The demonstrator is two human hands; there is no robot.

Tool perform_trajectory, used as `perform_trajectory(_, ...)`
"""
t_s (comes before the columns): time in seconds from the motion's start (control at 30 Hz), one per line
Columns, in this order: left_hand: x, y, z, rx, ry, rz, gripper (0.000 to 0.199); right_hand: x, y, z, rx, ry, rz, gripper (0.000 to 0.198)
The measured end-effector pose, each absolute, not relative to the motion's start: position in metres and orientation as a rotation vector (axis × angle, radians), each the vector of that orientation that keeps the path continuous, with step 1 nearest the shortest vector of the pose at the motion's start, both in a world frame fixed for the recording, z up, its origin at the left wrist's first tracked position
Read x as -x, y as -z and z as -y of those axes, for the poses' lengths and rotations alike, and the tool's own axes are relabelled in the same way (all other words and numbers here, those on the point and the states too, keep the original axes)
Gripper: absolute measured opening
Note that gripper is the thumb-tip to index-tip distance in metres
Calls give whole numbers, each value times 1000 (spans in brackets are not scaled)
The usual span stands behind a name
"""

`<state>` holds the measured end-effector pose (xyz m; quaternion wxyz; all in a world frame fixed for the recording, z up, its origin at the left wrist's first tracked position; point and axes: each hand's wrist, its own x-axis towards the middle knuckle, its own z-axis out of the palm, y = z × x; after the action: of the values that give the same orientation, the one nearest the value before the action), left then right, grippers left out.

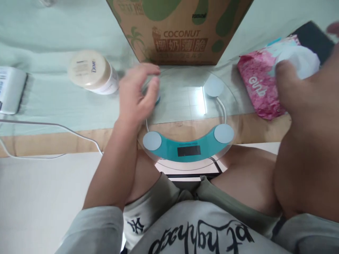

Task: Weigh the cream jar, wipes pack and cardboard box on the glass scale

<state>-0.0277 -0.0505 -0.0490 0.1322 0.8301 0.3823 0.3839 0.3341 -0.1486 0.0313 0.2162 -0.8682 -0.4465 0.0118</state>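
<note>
Though I cannot tell whether my right hand [312, 88] grips the pack [261, 83], my left hand [136, 95] holds thumb and fingers apart over the left rim of the scale [182, 118]. Right of them it spreads round, its display [189, 151], toward the wearer, lying lengthwise left to right.

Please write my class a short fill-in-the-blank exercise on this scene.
The left hand is beside a jar branded ____.
The right hand partly hides a pack coloured mostly ____.
The large English word on the cardboard box is ____.
The curved strip on the glass scale is ____.

Dove; pink; COCONUT; teal
</note>
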Motion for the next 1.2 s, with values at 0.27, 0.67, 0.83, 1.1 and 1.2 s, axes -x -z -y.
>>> perform_trajectory(0.27, 15, 64, 45, -2280, -614, -1237, 50, -336, -13, 131, 2726, -79, 1048, 115)
perform_trajectory(0.67, 13, 59, 46, -2246, -619, -1241, 49, -337, -25, 133, 2690, -108, 1048, 134)
perform_trajectory(0.83, 12, 57, 46, -2295, -567, -1245, 48, -351, -8, 133, 2698, -63, 1218, 130)
perform_trajectory(1.1, 12, 54, 50, -2327, -647, -1240, 39, -351, -13, 129, 2709, -96, 1100, 116)
perform_trajectory(1.2, 10, 55, 56, -2338, -721, -1252, 34, -374, 0, 145, 2362, 73, 1286, 115)
